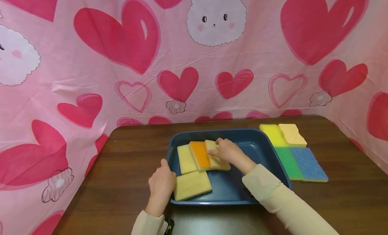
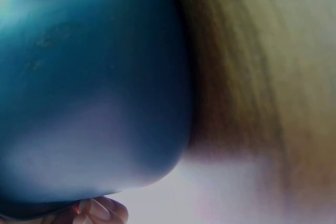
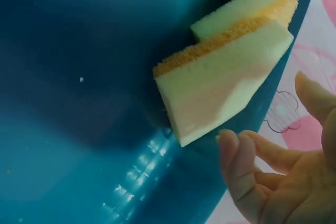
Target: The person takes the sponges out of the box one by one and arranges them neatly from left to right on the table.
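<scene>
A dark blue tray (image 1: 251,154) stands on the table. My left hand (image 1: 162,181) grips its left rim; in the left wrist view only fingertips (image 2: 102,211) show at the tray's edge. Inside, a pale yellow sponge (image 1: 192,186) lies at the front left, with another pale sponge (image 1: 186,159) behind it. An orange-faced sponge (image 1: 200,156) overlaps that one, and a cream sponge (image 1: 219,163) leans on the orange one. Over this cream sponge is my right hand (image 1: 227,150). From the right wrist, its loosely bent fingers (image 3: 236,156) are beside the sponge's corner, thumb spread away, holding nothing.
Right of the tray on the brown wooden table (image 1: 133,150) lie a yellow sponge (image 1: 272,134), a wavy-edged pale sponge (image 1: 292,134), a green sponge (image 1: 288,162) and a blue sponge (image 1: 309,163). A pink heart-patterned cloth (image 1: 145,60) hangs behind the table.
</scene>
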### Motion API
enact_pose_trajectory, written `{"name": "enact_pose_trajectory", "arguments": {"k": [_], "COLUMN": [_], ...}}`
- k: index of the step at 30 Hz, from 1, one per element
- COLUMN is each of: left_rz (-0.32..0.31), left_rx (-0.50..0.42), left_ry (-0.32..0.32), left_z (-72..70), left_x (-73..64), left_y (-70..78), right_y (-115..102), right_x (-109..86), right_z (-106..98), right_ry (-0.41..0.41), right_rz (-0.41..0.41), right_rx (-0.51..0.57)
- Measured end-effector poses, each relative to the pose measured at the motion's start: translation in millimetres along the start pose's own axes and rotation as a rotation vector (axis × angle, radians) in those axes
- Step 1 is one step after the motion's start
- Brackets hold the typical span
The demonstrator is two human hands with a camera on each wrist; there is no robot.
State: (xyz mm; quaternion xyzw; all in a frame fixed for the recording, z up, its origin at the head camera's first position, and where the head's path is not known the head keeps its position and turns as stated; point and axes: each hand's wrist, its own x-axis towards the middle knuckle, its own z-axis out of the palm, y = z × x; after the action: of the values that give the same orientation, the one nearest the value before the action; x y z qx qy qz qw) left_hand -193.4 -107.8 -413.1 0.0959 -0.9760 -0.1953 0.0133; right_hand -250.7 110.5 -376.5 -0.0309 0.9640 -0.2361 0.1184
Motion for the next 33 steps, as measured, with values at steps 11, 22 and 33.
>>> {"name": "enact_pose_trajectory", "arguments": {"k": [11, 22, 33], "left_rz": [-0.003, -0.003, 0.000], "left_rx": [-0.003, 0.004, 0.007], "left_ry": [-0.008, -0.014, -0.010], "left_z": [-0.4, -0.5, -0.2], "left_x": [0.0, 0.9, 1.1], "left_y": [0.4, 0.7, 0.3], "right_y": [2, -2, -2], "right_x": [-0.7, -3.3, -4.7], "right_z": [10, 14, 13], "right_ry": [-0.073, -0.062, -0.097], "right_rz": [0.006, 0.022, 0.017], "right_rx": [-0.097, -0.065, -0.043]}}
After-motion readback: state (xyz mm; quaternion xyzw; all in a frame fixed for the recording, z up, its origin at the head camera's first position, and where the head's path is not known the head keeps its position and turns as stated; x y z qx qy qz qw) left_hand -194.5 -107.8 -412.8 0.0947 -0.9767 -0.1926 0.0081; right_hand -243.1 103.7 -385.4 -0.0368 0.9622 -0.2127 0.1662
